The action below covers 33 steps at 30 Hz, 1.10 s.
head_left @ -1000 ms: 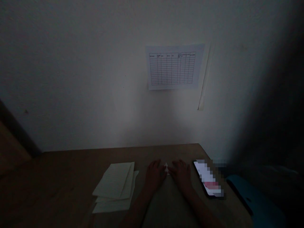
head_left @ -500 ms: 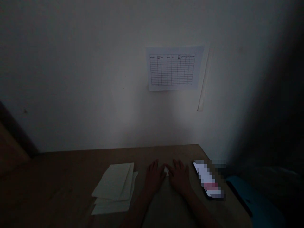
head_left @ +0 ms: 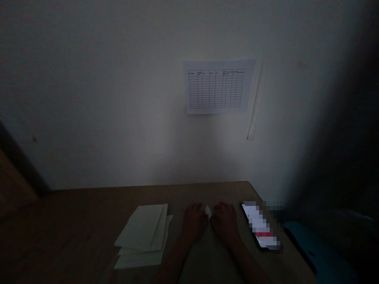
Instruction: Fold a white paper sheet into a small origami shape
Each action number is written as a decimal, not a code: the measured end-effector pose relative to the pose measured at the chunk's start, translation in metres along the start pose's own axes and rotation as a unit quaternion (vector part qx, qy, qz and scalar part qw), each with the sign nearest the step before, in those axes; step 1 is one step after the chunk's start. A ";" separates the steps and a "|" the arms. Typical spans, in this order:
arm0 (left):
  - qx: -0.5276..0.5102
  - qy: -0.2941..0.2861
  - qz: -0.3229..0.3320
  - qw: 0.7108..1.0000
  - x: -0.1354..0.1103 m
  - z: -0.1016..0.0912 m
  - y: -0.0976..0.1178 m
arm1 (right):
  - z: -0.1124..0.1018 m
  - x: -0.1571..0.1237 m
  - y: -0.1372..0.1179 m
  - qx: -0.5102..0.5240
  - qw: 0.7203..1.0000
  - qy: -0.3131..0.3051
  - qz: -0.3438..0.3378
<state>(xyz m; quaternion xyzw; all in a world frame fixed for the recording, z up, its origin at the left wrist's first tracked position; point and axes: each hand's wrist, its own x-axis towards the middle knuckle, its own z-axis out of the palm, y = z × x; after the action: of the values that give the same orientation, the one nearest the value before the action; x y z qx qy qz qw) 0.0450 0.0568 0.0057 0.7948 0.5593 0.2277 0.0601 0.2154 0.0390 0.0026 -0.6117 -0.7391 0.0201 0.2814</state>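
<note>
A small piece of white paper, seemingly folded, shows between my two hands over the wooden table. My left hand is closed at its left side, fingers curled and thumb toward the paper. From the other side my right hand grips it the same way, its thumb close to the left one. Most of the paper is hidden by the fingers, and the dim light hides its exact shape. Left of my hands lies a loose stack of white paper sheets.
A phone with a lit, blurred-out screen lies near the table's right edge. Beyond that edge is a blue chair. A printed table sheet hangs on the wall behind the wooden table.
My fingers, stretched out flatter before, have curled in. The index fingers have drawn back from the paper's top, so more of it shows. The stack and phone have stayed put.
</note>
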 end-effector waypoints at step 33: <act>0.047 -0.046 -0.066 0.996 0.002 -0.005 -0.002 | 0.012 0.005 0.004 -0.050 0.994 -0.086 0.051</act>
<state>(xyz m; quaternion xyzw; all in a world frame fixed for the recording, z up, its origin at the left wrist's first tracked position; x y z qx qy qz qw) 0.0415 0.0591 0.0100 0.7675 0.6175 0.1598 0.0634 0.2130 0.0479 -0.0067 -0.6580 -0.7284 0.0497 0.1845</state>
